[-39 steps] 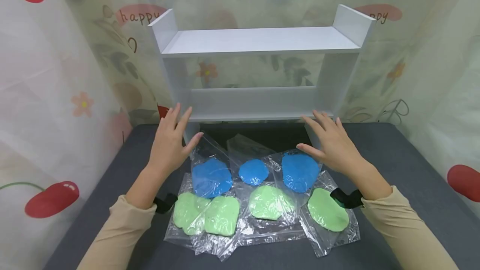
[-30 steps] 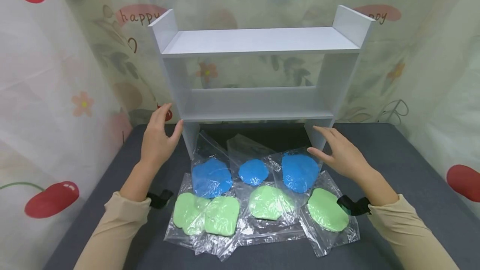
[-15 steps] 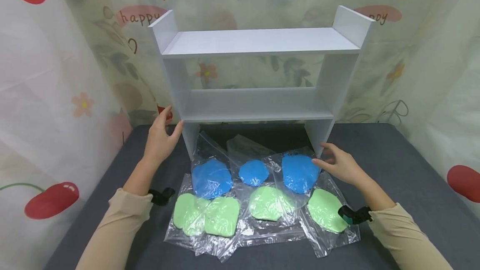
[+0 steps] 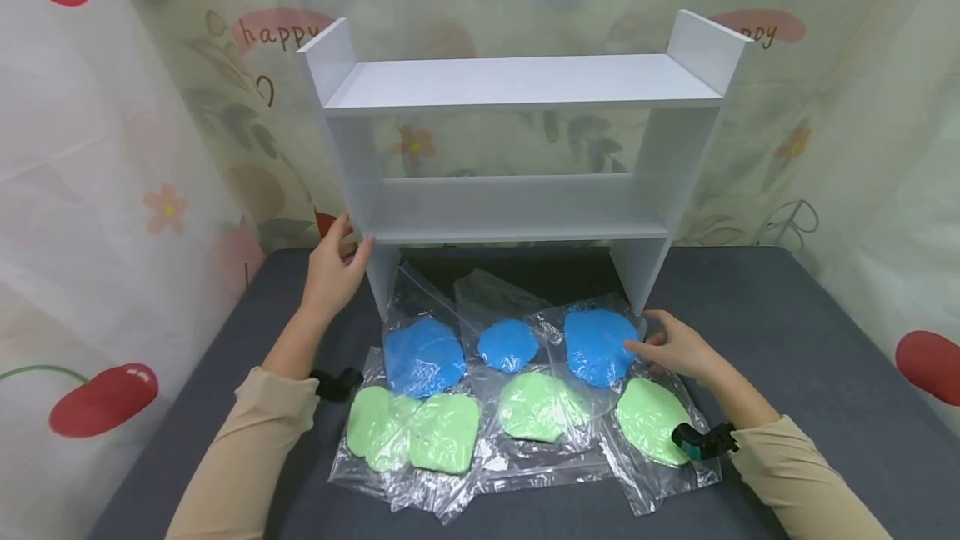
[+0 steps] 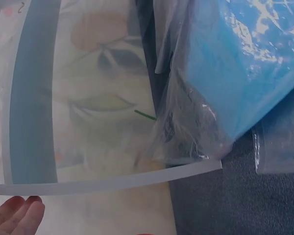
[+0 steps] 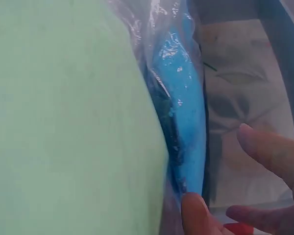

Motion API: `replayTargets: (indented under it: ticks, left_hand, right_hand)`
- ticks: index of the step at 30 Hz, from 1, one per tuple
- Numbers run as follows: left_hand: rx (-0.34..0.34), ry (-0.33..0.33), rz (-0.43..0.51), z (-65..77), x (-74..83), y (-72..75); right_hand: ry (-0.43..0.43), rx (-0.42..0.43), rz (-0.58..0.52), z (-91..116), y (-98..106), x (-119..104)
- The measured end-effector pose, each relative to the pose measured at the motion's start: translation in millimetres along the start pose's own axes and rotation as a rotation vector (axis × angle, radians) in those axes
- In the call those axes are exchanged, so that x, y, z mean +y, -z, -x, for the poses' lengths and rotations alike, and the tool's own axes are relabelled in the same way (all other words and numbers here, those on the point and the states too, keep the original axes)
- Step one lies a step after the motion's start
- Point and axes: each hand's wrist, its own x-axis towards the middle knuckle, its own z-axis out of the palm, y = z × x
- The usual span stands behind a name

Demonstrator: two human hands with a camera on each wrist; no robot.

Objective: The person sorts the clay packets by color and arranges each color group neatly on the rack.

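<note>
In the head view my left hand is at the left side panel of the white shelf, its thumb tip by the front edge. The left wrist view shows its fingertips close against the panel's outer side. My right hand reaches to the right-hand blue slab in its clear bag, thumb at the slab's edge. In the right wrist view its thumb and fingers stand apart. A bagged green slab lies just below that hand.
Two more bagged blue pieces, a left one and a small middle one, lie in a row before the shelf. Several bagged green slabs lie nearer on the dark table. Patterned curtains enclose the table.
Both hands were raised before the lower shelf. The left moved out to the left side panel, then slightly inward; the right came down and nearer to the right-hand blue slab.
</note>
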Motion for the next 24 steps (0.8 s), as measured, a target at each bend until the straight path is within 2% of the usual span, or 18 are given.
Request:
replayTargets:
  ticks: [4,8,15,24]
  left_hand:
    - [0.037,-0.013,0.002,-1.8,-0.2,-3.2]
    - [0.084,-0.019,-0.017,-4.5,-1.9,-5.5]
    - [0.147,-0.016,-0.028,-9.8,-2.8,-8.7]
    - [0.199,-0.01,-0.01,-11.8,-4.3,-14.0]
  right_hand:
    - [-0.026,-0.042,-0.049,-4,-5,4]
    - [-0.033,-0.048,-0.054,-7,-9,4]
    - [-0.049,-0.025,0.043,-12,-16,-1]
    - [-0.021,0.0,0.163,-15,-23,-8]
